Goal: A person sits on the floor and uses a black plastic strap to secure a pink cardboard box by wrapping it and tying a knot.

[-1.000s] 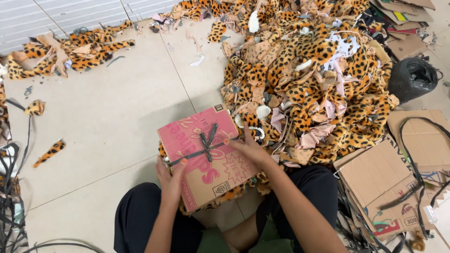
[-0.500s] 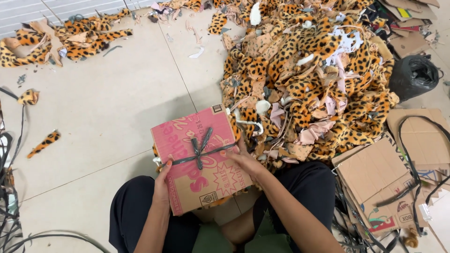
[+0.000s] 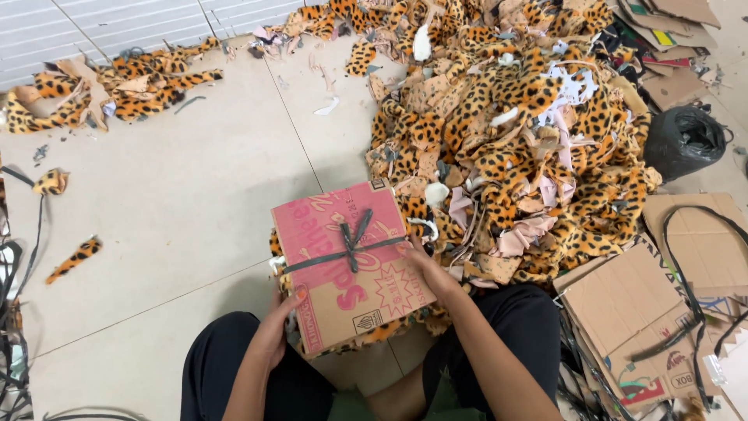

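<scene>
- The left hand (image 3: 279, 321) gripped the near left corner of a pink-and-brown cardboard bundle (image 3: 351, 265), its thumb curled over the top edge and the other fingers hidden beneath.
- The right hand (image 3: 427, 269) lay against the bundle's right edge, fingers close together and pressed to the cardboard — whether they wrapped under it could not be told.
- The bundle sat tilted between both hands, just above the person's lap, with leopard-print scraps peeking out from under its lower edge.
- A dark strip (image 3: 352, 243) crossed the bundle's top and was tied in a knot near the middle, its loose ends pointing up.
- Just beyond the bundle, touching its far right side, rose a large heap of leopard-print fabric scraps (image 3: 506, 148) mixed with pale pink and white pieces.
- A smaller pile of the same scraps (image 3: 117, 82) lay well apart at the far left on the pale floor (image 3: 171, 203).
- Flattened cardboard sheets (image 3: 639, 312) lay on the right, and a black bag (image 3: 684, 140) sat beyond them.
</scene>
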